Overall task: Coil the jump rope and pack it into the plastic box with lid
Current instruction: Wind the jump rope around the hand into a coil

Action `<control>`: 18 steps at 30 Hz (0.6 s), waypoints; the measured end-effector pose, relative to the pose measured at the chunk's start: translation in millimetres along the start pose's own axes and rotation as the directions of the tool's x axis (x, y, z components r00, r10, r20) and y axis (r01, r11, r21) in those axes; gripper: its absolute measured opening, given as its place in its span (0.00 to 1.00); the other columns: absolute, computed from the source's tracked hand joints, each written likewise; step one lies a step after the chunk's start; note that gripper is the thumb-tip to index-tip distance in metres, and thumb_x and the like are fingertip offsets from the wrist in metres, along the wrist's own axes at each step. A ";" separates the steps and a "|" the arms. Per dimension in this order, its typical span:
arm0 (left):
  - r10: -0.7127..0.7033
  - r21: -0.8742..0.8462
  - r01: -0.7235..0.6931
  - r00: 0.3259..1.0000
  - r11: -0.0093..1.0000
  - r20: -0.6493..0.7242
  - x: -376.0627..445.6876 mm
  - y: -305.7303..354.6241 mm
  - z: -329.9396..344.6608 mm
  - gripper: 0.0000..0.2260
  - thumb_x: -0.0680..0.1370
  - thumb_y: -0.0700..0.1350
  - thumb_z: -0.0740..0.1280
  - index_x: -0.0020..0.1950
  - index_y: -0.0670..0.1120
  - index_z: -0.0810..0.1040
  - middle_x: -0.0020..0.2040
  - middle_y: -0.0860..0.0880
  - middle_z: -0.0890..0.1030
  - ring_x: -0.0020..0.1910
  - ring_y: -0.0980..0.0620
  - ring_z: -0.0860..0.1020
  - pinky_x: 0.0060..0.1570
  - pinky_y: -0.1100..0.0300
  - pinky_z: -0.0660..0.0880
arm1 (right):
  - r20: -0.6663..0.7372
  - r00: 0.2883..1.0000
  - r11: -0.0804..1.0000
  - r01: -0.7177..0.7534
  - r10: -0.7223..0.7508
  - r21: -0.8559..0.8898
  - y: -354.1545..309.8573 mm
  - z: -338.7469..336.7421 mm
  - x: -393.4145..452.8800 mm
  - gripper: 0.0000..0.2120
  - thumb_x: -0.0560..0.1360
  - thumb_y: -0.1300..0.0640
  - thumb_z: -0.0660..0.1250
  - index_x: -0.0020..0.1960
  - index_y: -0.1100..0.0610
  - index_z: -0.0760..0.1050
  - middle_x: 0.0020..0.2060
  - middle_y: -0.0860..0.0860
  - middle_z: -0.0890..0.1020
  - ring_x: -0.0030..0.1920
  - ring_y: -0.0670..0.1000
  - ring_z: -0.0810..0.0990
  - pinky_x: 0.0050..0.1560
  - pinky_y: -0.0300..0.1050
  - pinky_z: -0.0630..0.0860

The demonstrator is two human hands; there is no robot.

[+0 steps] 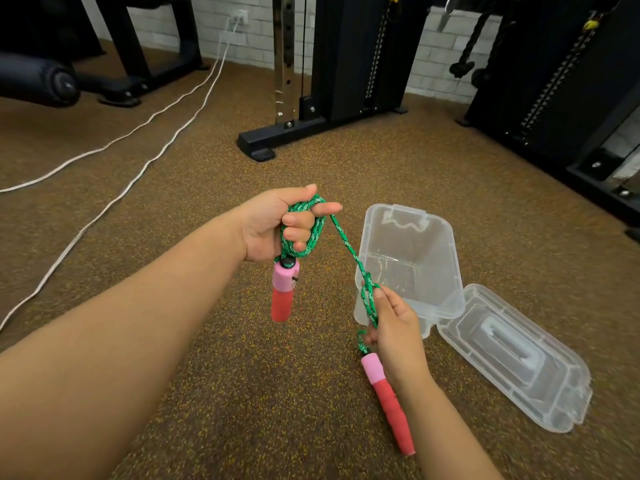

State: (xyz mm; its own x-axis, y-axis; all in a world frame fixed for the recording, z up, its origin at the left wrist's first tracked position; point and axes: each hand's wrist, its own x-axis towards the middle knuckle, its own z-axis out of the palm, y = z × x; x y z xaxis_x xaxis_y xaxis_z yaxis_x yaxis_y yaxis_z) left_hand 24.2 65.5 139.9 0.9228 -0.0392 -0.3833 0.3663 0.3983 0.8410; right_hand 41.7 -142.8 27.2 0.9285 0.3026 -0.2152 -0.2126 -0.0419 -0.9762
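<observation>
A green braided jump rope (pixel 346 242) runs taut between my two hands. My left hand (pixel 277 225) is closed on several coils of it, and one pink and red handle (pixel 284 291) hangs straight down from that fist. My right hand (pixel 393 329) pinches the rope lower and to the right, with the second pink and red handle (pixel 389 400) dangling under it. The clear plastic box (pixel 412 265) stands open and empty on the floor just behind my right hand. Its clear lid (pixel 512 358) lies flat beside it to the right.
I am over a brown speckled carpet (pixel 242 375). Black gym machine frames (pixel 346 81) stand at the back and along the right (pixel 571 98). White cables (pixel 138 140) snake across the floor at the left. A black padded roller (pixel 41 81) is at far left.
</observation>
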 end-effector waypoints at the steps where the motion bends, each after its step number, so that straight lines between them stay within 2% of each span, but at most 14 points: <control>1: 0.005 -0.002 -0.005 1.000 1.000 0.002 -0.4 0.4 1.1 0.19 0.81 0.53 0.55 0.48 0.44 0.81 0.18 0.54 0.62 0.18 0.58 0.61 0.23 0.65 0.66 | -0.023 1.000 1.000 -0.013 0.012 -0.023 5.0 -1.2 0.2 0.11 0.81 0.54 0.58 0.46 0.51 0.78 0.29 0.48 0.71 0.25 0.46 0.64 0.25 0.40 0.64; 4: 0.005 0.038 -0.006 1.000 0.999 0.012 -1.5 -0.6 6.9 0.19 0.81 0.53 0.55 0.47 0.44 0.81 0.19 0.55 0.62 0.19 0.58 0.61 0.24 0.65 0.65 | 0.014 0.999 0.987 -0.046 0.049 -0.154 20.5 1.9 -3.9 0.13 0.81 0.51 0.56 0.45 0.50 0.77 0.28 0.44 0.71 0.29 0.45 0.66 0.32 0.40 0.63; 6: -0.012 0.100 0.010 1.000 0.995 0.022 -1.9 -2.3 12.3 0.19 0.81 0.53 0.54 0.47 0.44 0.81 0.19 0.55 0.62 0.19 0.58 0.61 0.25 0.64 0.65 | 0.075 0.991 0.971 -0.088 0.107 -0.221 24.8 6.9 -7.6 0.13 0.82 0.51 0.55 0.49 0.49 0.78 0.31 0.45 0.73 0.30 0.44 0.68 0.31 0.37 0.65; 8: -0.041 0.165 0.035 0.999 0.986 0.034 -1.4 -3.3 17.0 0.19 0.81 0.53 0.54 0.49 0.44 0.81 0.19 0.55 0.61 0.19 0.58 0.61 0.24 0.64 0.65 | 0.139 0.981 0.970 -0.100 0.132 -0.220 23.2 11.0 -8.5 0.14 0.82 0.48 0.54 0.55 0.47 0.78 0.38 0.49 0.79 0.34 0.46 0.74 0.34 0.36 0.71; 9: -0.059 0.192 0.050 0.997 0.980 0.041 -1.3 -3.4 18.5 0.19 0.81 0.53 0.54 0.49 0.43 0.80 0.19 0.55 0.61 0.19 0.58 0.61 0.24 0.64 0.65 | 0.156 0.981 0.973 -0.084 0.119 -0.214 21.7 11.7 -7.2 0.15 0.81 0.47 0.54 0.59 0.44 0.77 0.46 0.51 0.82 0.42 0.48 0.79 0.42 0.38 0.74; 10: -0.078 0.214 0.066 0.996 0.975 0.049 -1.2 -3.5 19.2 0.19 0.81 0.54 0.54 0.49 0.43 0.80 0.19 0.55 0.61 0.19 0.58 0.61 0.25 0.64 0.65 | 0.159 0.984 0.977 -0.051 0.085 -0.209 18.2 11.9 -6.3 0.15 0.81 0.48 0.53 0.63 0.42 0.74 0.54 0.50 0.81 0.52 0.49 0.79 0.50 0.40 0.73; 12: -0.126 0.243 0.105 0.989 0.964 0.073 -1.6 -3.8 20.2 0.19 0.81 0.54 0.54 0.50 0.43 0.79 0.19 0.55 0.61 0.19 0.58 0.61 0.25 0.64 0.65 | 0.122 0.992 0.986 0.042 -0.023 -0.161 5.4 10.2 -6.1 0.18 0.82 0.55 0.52 0.70 0.45 0.69 0.64 0.46 0.76 0.64 0.45 0.73 0.55 0.33 0.68; 14: -0.172 0.258 0.141 0.980 0.956 0.103 -2.2 -4.6 20.1 0.19 0.81 0.54 0.55 0.49 0.43 0.79 0.18 0.55 0.61 0.18 0.58 0.61 0.24 0.64 0.65 | 0.090 0.984 0.986 0.162 -0.157 -0.049 -8.3 10.3 -6.0 0.20 0.81 0.60 0.54 0.70 0.47 0.69 0.66 0.45 0.74 0.67 0.41 0.71 0.57 0.28 0.66; 16: -0.205 0.272 0.161 0.969 0.949 0.139 -2.5 -5.4 20.6 0.19 0.80 0.54 0.54 0.48 0.43 0.80 0.18 0.55 0.61 0.18 0.58 0.61 0.24 0.64 0.65 | 0.147 0.945 0.956 0.294 -0.291 0.000 -18.1 15.9 -4.2 0.21 0.79 0.60 0.57 0.71 0.49 0.68 0.68 0.46 0.73 0.69 0.40 0.69 0.65 0.33 0.66; 18: -0.221 0.274 0.168 0.959 0.947 0.176 -2.9 -6.0 20.5 0.19 0.81 0.53 0.54 0.46 0.43 0.80 0.17 0.55 0.62 0.17 0.58 0.61 0.24 0.64 0.65 | 0.242 0.901 0.928 0.372 -0.360 -0.005 -23.6 26.2 -3.0 0.22 0.77 0.60 0.60 0.72 0.53 0.66 0.69 0.47 0.72 0.70 0.41 0.68 0.69 0.39 0.65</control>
State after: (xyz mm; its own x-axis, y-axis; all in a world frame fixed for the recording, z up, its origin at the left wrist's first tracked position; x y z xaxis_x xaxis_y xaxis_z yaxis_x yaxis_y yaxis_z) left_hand 21.8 44.4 143.8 0.8255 -0.2866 -0.4863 0.5344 0.1196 0.8367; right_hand 36.0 -117.8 51.6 0.8396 0.5182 0.1632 0.1491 0.0691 -0.9864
